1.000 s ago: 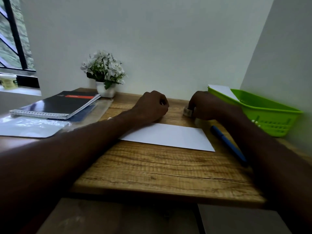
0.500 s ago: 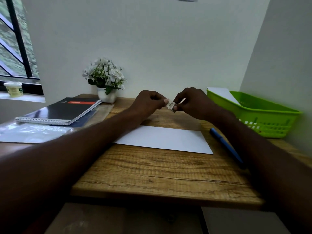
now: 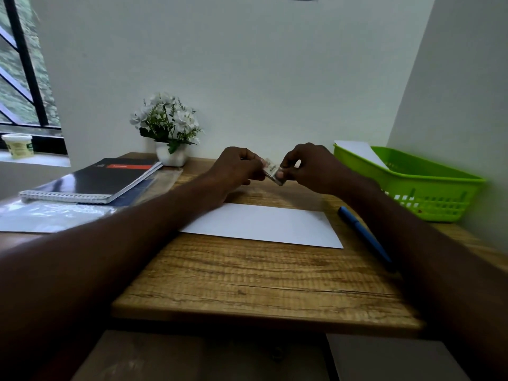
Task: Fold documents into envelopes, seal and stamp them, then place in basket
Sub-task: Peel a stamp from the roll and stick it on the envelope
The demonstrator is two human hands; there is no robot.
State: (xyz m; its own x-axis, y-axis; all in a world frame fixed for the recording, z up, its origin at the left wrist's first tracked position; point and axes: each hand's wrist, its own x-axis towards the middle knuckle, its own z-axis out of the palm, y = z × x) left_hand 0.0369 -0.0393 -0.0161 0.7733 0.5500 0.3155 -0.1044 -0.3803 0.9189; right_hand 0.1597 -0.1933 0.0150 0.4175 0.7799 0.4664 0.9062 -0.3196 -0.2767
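Observation:
A white envelope (image 3: 264, 225) lies flat on the wooden desk (image 3: 247, 281). Above its far edge, my left hand (image 3: 237, 167) and my right hand (image 3: 310, 166) both pinch a small pale object (image 3: 272, 171), which looks like a tape roll or stamp holder. It is held off the desk between the fingertips of both hands. A green plastic basket (image 3: 412, 185) stands at the right, with a white envelope (image 3: 360, 151) leaning over its far rim.
A blue pen (image 3: 362, 235) lies right of the envelope. A spiral notebook (image 3: 93, 182) and a clear plastic sleeve (image 3: 52, 215) are at the left. A white flower pot (image 3: 170, 156) stands at the back. A small tub (image 3: 18, 145) sits on the window sill.
My right hand lifted the small object from the desk near the basket and brought it to the middle. My left hand rose to meet it, and both now hold it.

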